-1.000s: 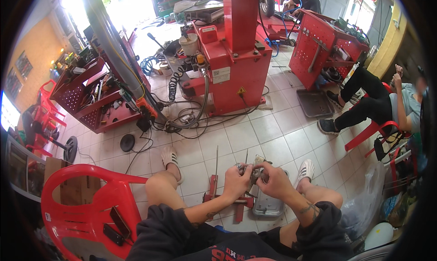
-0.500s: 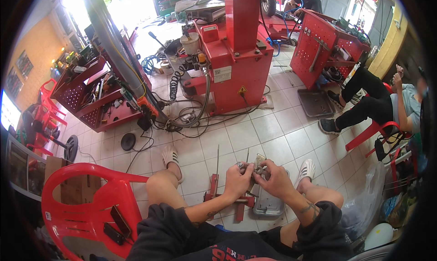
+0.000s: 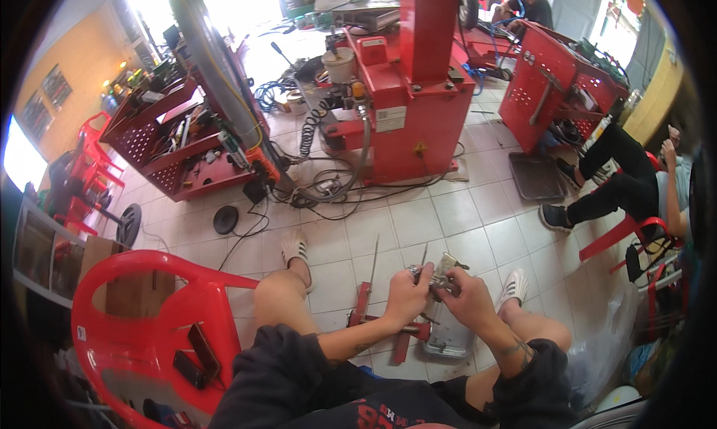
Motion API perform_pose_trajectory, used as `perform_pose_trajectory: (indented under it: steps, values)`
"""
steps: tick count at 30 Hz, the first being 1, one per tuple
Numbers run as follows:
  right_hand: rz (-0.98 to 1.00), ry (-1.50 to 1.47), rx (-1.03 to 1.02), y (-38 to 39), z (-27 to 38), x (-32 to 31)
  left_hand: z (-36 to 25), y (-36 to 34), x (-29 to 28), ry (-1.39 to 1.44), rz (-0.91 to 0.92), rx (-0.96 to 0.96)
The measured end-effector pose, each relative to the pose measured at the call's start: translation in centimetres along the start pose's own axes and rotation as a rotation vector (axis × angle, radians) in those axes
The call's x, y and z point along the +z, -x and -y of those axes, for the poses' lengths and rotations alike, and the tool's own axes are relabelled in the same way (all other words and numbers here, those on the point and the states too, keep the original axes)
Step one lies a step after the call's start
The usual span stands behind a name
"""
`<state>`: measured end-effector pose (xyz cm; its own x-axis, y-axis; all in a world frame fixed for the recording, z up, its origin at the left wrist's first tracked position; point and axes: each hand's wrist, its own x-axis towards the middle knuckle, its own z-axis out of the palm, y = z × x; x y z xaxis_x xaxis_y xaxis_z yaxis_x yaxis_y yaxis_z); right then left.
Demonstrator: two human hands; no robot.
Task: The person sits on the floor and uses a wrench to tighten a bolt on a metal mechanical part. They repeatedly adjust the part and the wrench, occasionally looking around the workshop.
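Note:
In front of my knees, my left hand (image 3: 408, 294) and my right hand (image 3: 468, 297) are close together, fingers closed around a small metal part (image 3: 441, 282). Its exact kind is too small to make out, and my fingers cover much of it. A pale, flat metal plate (image 3: 449, 263) shows just beyond my fingertips, by the part. Under my forearms stands a red metal frame (image 3: 364, 303) on the floor, with a thin upright rod (image 3: 376, 258) rising near it. A grey tray (image 3: 450, 343) lies on the floor below my right hand.
A red plastic chair (image 3: 142, 309) at my left carries two dark phone-like objects. Ahead stands a red lift machine (image 3: 411, 130) with cables and hoses on the tiles. Red tool carts (image 3: 179, 152) flank it. At right sits another person (image 3: 624, 178) near a dark tray (image 3: 534, 176).
The whole view has shifted, so the scene sits further right and lower, except the machine's upper parts. Both hands keep their hold on the metal part, with small finger movements.

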<state>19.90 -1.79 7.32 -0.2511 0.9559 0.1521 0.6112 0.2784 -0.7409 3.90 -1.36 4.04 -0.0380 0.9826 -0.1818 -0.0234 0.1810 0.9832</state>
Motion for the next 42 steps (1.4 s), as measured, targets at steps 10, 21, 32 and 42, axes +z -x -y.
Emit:
perform_pose_trajectory:
  steps: [10,21,32,42]
  values:
    - [0.101,0.008,0.157,-0.4,2.8,-0.8,0.9,0.1,-0.7,-0.018,0.011,-0.048]
    - [0.120,-0.005,0.143,0.1,2.3,-1.0,0.2,0.1,-0.6,-0.126,-0.019,-0.008]
    - [0.091,0.046,0.010,0.3,1.3,-1.6,1.2,-0.5,-0.1,-0.072,0.025,-0.056]
    - [0.065,-0.004,0.062,0.4,2.5,-2.0,-0.2,0.1,-0.1,-0.110,0.069,-0.121]
